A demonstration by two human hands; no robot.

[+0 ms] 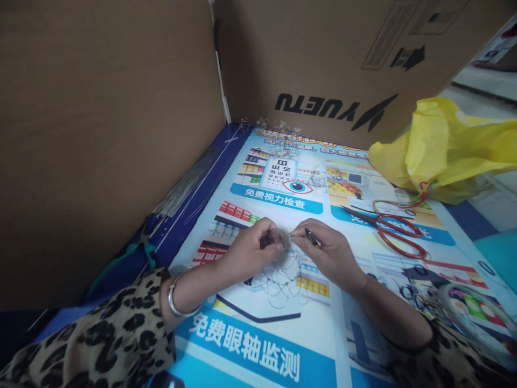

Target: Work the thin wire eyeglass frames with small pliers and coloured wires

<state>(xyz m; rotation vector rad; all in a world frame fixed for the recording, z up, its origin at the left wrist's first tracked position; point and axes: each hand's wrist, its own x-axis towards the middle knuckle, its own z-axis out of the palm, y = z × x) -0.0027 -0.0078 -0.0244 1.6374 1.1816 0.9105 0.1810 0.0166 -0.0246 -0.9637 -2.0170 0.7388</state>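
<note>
Left hand (258,242) pinched tight on wirework (284,282), right hand (334,252) closed round slim tool (312,238), scissors (380,220) lying on poster (317,337), pliers (142,247) off to the left

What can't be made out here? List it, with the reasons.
All in the head view:
How the left hand grips the wire piece: hidden by its own fingers.
Most of the dark tool: hidden by the right hand.
The wire piece's joins: too fine and blurred.
Yellow bag: cut off by the right edge.
</note>
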